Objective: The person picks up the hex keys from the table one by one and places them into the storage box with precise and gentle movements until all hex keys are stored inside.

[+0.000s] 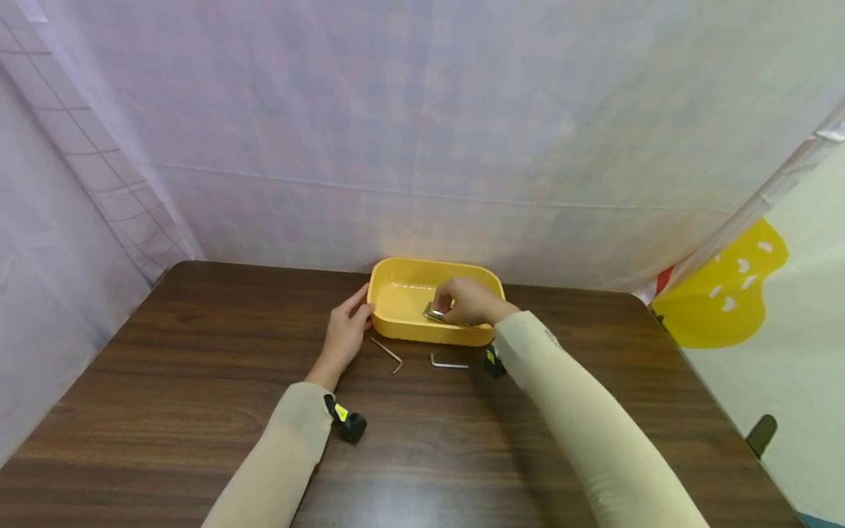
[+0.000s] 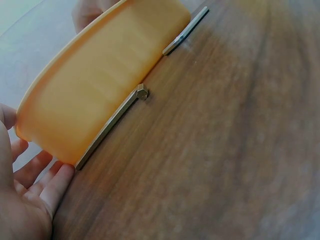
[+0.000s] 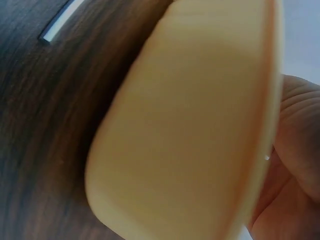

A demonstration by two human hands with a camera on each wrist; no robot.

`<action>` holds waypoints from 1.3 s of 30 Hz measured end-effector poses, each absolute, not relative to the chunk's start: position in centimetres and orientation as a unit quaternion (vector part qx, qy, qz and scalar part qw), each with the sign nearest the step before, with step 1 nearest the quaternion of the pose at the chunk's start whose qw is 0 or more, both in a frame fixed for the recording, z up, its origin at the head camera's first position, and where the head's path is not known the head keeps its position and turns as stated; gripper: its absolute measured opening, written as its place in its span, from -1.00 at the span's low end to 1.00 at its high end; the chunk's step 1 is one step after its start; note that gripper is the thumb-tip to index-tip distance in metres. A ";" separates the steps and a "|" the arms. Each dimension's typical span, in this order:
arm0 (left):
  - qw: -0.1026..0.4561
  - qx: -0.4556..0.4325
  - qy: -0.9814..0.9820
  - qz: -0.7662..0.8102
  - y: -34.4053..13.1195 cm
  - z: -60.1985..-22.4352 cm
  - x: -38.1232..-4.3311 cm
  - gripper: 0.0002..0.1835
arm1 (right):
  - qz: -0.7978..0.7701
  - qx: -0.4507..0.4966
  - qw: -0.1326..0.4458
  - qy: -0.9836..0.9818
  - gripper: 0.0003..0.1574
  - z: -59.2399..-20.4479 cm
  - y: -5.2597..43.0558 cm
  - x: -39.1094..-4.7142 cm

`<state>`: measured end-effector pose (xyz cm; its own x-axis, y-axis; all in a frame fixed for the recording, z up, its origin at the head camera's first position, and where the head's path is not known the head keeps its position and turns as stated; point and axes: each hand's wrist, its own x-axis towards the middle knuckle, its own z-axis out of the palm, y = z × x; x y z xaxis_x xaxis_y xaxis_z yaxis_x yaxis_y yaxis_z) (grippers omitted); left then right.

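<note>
A yellow plastic tub (image 1: 422, 332) stands near the back edge of the table. My left hand (image 1: 345, 330) holds its left end, thumb by the rim and fingers against the side and lower corner, as the left wrist view shows. My right hand (image 1: 467, 301) reaches inside the tub, its curled fingers at shiny metal hex keys (image 1: 433, 314) on the tub's floor; how many lie there is hidden. In front of the tub lie a bronze-toned hex key (image 2: 112, 122) and a silver hex key (image 1: 450, 365). In the right wrist view the tub's wall covers the right fingertips.
The dark wood-grain table (image 1: 165, 367) reaches back to a pale hanging curtain (image 1: 409, 147). A yellow cut-out shape (image 1: 726, 293) hangs beyond the right edge. Each sleeve carries a small black wrist camera (image 1: 348, 425).
</note>
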<state>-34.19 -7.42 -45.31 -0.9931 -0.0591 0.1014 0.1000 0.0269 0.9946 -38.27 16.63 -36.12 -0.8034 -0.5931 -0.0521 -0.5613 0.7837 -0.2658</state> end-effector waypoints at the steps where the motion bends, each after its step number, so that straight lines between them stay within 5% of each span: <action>1: 0.057 -0.014 -0.713 -0.698 -7.4 -45.3 -34.2 -0.48 | -0.119 -0.302 0.071 0.943 -0.85 -36.4 16.7 -38.4; 14: 0.060 -0.028 -0.711 -0.700 -6.9 -45.1 -34.2 -0.48 | -0.106 -0.267 0.082 0.954 -0.94 -37.6 16.9 -39.2; 29: 0.064 -0.021 -0.714 -0.697 -6.9 -45.3 -34.1 -0.47 | -0.101 -0.239 0.092 0.961 -0.80 -37.1 16.8 -38.6; 39: 0.060 -0.026 -0.713 -0.698 -7.3 -45.2 -34.1 -0.47 | -0.128 -0.268 0.024 0.955 -0.72 -34.9 18.3 -36.5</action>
<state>-34.09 -7.34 -45.19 -0.9914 -0.0473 0.1224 0.1213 0.0240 0.9923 -36.54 18.31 -34.91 -0.8552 -0.5177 0.0237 -0.5056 0.8233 -0.2580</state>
